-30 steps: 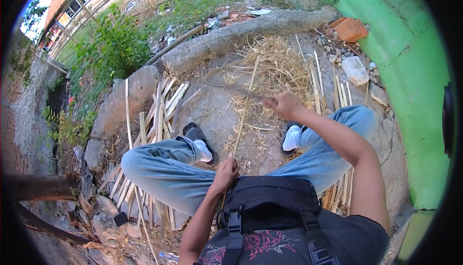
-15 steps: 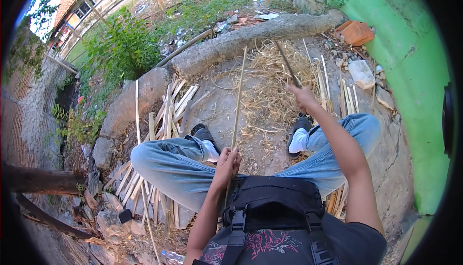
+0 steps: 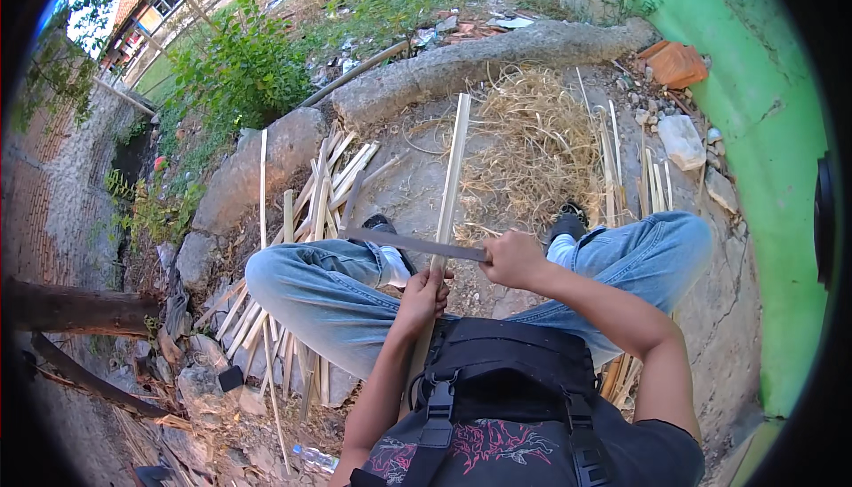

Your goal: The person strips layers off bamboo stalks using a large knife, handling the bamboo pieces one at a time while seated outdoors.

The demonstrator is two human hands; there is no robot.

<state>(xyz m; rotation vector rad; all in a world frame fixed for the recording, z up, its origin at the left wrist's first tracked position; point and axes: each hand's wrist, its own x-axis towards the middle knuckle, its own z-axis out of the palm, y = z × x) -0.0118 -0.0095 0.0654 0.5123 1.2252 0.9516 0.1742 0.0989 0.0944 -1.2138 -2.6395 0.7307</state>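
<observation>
Between my legs, my left hand (image 3: 421, 301) is closed around the lower part of a long pale bamboo strip (image 3: 454, 159), which points up and away with a broad face toward me. My right hand (image 3: 515, 259) grips the handle end of a long dark-bladed knife (image 3: 399, 240). The blade lies crosswise over the strip just beyond my left fingers and points left. Whether the edge bites into the strip I cannot tell. The strip's lower end runs toward my body and is partly hidden by my left hand and the black bag (image 3: 510, 358).
Split bamboo strips (image 3: 333, 190) lie piled beyond and under my left leg, and more strips (image 3: 657, 185) stand by my right knee. Curly shavings (image 3: 532, 145) heap up ahead. A low stone kerb (image 3: 479, 57) curves behind them. A green wall (image 3: 754, 132) rises at the right.
My right hand has come down and to the left, bringing the knife from pointing up and away to lying across the strip. The strip has turned from its narrow side to its broad face.
</observation>
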